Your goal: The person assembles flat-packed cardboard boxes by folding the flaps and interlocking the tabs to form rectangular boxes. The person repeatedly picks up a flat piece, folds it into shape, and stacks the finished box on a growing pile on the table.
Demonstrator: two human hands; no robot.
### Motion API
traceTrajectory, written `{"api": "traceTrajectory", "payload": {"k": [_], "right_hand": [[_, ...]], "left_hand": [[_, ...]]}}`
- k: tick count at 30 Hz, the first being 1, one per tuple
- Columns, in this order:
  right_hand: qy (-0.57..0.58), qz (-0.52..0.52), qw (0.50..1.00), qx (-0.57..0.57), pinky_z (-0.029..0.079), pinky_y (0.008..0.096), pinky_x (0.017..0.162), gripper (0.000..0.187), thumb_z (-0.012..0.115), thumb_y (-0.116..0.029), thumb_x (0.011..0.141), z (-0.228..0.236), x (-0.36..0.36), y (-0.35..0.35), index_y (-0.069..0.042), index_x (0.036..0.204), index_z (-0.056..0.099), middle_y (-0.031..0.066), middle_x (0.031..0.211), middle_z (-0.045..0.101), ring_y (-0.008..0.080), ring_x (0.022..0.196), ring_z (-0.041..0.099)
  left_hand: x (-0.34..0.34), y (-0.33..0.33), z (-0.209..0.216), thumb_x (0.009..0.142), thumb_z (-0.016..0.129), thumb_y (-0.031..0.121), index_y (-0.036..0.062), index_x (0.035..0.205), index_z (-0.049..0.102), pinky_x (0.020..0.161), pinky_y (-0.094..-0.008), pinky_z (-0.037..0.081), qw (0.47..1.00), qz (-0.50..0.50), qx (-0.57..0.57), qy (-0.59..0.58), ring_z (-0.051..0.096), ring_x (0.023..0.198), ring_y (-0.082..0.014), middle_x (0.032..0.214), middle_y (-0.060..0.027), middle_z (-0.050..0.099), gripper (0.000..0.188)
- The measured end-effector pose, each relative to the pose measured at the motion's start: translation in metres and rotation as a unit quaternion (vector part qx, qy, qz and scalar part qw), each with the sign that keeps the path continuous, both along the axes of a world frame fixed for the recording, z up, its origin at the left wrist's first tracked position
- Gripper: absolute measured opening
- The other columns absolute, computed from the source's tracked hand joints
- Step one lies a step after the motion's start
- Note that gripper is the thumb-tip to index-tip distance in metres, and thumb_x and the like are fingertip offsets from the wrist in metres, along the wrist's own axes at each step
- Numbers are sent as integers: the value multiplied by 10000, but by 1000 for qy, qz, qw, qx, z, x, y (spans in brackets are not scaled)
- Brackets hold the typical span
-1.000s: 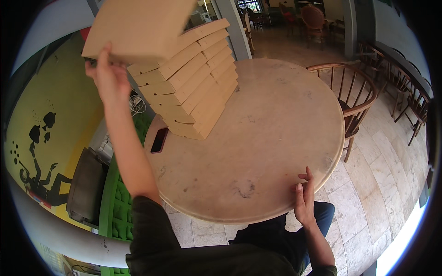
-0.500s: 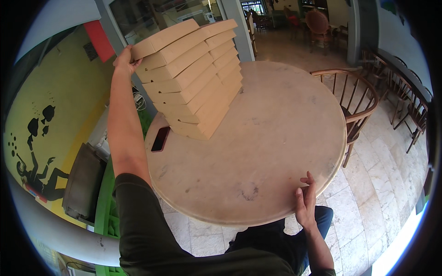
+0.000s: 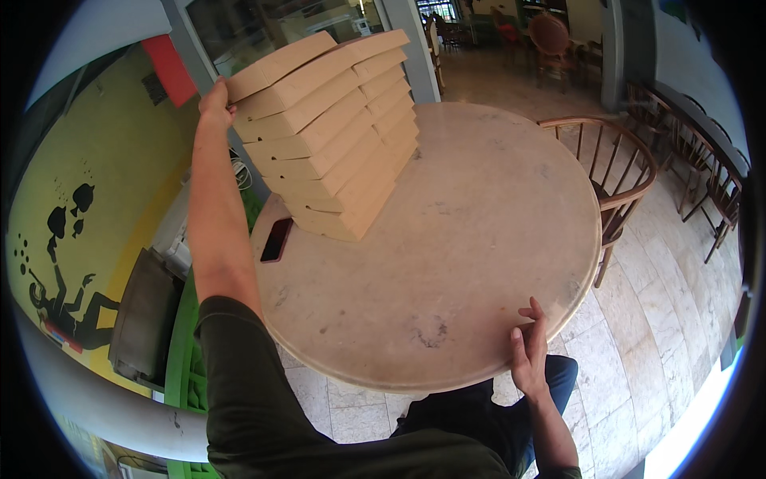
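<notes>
Two columns of flat brown cardboard boxes [image 3: 319, 160] stand side by side on the far left of the round table [image 3: 479, 231]. With my left arm stretched out, my left hand [image 3: 215, 104] grips the near-left corner of the top cardboard box [image 3: 279, 64]. That box sits slightly askew on the one below it, and some of my fingers are hidden at its edge. Over the table's near-right rim, my right hand [image 3: 531, 351] is held with fingers loosely bent and apart, holding nothing. A dark phone with a reddish edge [image 3: 277, 239] lies beside the stack's base.
A wooden spindle-back chair [image 3: 614, 176] is tucked against the table's right side. More wooden chairs [image 3: 710, 184] line the right wall. Behind the stack is a glass pane [image 3: 287, 24] in a grey frame. A green crate-like stand [image 3: 187, 359] is left of the table.
The top box has shifted slightly left across the stack with my left hand on its corner. My right hand stays in the same place.
</notes>
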State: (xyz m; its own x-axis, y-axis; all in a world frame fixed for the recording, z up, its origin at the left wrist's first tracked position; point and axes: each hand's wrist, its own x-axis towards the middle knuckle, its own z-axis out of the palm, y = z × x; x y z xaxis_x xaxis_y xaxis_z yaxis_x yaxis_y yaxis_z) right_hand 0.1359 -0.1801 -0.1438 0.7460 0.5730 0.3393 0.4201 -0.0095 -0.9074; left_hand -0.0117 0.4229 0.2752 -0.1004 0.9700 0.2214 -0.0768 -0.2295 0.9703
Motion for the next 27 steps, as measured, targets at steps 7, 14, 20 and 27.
{"api": "traceTrajectory", "payload": {"k": [7,14,20,27], "right_hand": [[-1,-2,1000,-3,532,414,885,697,538,-349,1087,-2,1,0,70,1598,313,235,1344,565,278,927,644],[-15,-2,1000,3,536,416,868,701,547,-349,1081,-2,1,1,74,1592,322,240,1329,580,281,902,648],[-18,-6,1000,5,537,417,856,696,555,-339,1077,-1,1,1,75,1588,326,240,1316,594,283,888,655],[-21,1,1000,12,539,413,843,706,579,-314,1066,-2,-1,2,69,1597,316,231,1315,598,280,891,657]], "left_hand": [[2,-4,-5,1016,648,564,69,1512,520,963,-422,452,999,2,13,45,519,1246,-272,1520,-118,512,713],[2,-11,-9,1036,584,584,0,1573,435,1137,-500,387,1000,14,18,8,431,1449,-309,1623,-169,431,807],[7,-51,-45,1042,588,451,-64,1487,456,1017,-437,456,943,213,251,54,558,1195,-348,1339,-225,544,694],[45,-176,-189,969,663,136,-11,1146,528,778,-348,452,831,50,550,69,514,847,-183,959,-59,542,267]]}}
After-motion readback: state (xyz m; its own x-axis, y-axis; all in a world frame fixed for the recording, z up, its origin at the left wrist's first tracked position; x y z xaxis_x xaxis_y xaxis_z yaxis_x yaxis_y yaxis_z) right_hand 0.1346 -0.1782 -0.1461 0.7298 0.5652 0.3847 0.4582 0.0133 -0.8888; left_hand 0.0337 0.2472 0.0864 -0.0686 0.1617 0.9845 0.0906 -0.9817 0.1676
